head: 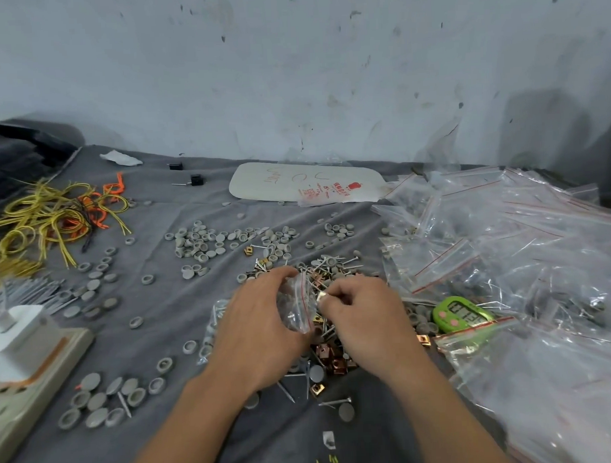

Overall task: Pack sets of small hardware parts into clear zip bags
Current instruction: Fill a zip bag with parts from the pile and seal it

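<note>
At frame centre, above the heap of nails and clips (331, 357) on the table (168, 305), the left hand (262, 323) curls its fingers (281, 277) round a small clear zip bag (298, 301) while the right hand (362, 319) pinches a small part (322, 296) beside it.

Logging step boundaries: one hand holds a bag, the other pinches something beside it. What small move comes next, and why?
Probably drop the pinched part into the bag. The left hand holds the bag with its red-striped mouth toward the right hand, which pinches a small pale part right at that mouth.
</note>
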